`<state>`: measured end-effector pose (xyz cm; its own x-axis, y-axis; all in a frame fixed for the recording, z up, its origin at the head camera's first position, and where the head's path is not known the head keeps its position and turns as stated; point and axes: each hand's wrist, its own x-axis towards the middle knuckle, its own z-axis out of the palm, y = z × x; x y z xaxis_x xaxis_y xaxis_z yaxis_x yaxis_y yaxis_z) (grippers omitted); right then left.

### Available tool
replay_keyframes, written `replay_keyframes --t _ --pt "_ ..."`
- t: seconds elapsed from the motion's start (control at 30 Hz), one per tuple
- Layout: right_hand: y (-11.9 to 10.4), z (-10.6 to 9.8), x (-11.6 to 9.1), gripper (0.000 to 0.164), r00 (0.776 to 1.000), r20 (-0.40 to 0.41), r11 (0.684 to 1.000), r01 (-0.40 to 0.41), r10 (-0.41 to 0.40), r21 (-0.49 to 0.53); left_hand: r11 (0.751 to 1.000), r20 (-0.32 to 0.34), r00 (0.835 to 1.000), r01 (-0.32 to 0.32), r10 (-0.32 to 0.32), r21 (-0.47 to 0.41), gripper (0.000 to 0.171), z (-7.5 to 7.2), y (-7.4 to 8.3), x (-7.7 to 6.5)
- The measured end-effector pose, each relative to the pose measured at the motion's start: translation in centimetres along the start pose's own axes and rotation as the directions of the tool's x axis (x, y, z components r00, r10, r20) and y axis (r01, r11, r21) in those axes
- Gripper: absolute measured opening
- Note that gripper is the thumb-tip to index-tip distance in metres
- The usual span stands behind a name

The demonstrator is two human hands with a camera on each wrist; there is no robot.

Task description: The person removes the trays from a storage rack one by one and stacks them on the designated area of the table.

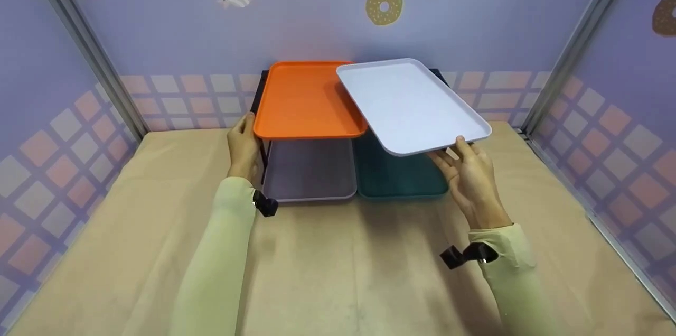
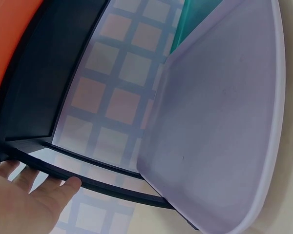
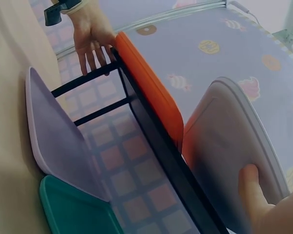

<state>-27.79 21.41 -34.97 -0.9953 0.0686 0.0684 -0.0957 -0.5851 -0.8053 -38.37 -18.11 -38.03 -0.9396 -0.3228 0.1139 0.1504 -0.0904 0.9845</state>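
My right hand holds a white tray by its near right corner, thumb at the rim and fingers beneath. The tray is tilted and turned, its left side overlapping an orange tray. That orange tray lies on the upper level of a black rack. At the rack's left side, the extended fingers of my left hand rest against a black side bar. On the lower level, a greyish-purple tray and a dark green tray lie side by side.
The rack stands at the back of a table with a beige cloth, against a purple wall with printed donuts and checks. Side walls with metal corner posts enclose the table left and right.
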Motion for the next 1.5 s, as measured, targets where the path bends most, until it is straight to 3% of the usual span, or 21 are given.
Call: replay_keyframes --t 0.37,0.63,0.9,1.5 --pt "-0.3 -1.1 -1.1 0.050 1.000 0.012 0.991 0.006 -0.005 -0.134 1.000 0.002 1.000 0.016 -0.016 0.020 0.050 0.3 0.0 -0.1" --pt "-0.2 -1.1 -1.5 0.042 1.000 -0.008 0.989 0.005 -0.006 -0.146 0.999 -0.020 0.999 0.033 -0.032 0.011 0.048 -0.1 0.6 0.1" --pt "-0.2 -1.1 -1.6 0.039 1.000 0.025 0.988 0.014 -0.011 -0.151 1.000 -0.049 0.999 0.019 -0.018 0.016 0.049 -0.5 0.9 0.1" --pt "-0.5 -2.2 -3.0 0.042 0.999 0.005 0.975 -0.032 0.034 -0.220 1.000 -0.028 0.999 0.020 -0.020 -0.002 0.049 0.1 0.3 -0.2"
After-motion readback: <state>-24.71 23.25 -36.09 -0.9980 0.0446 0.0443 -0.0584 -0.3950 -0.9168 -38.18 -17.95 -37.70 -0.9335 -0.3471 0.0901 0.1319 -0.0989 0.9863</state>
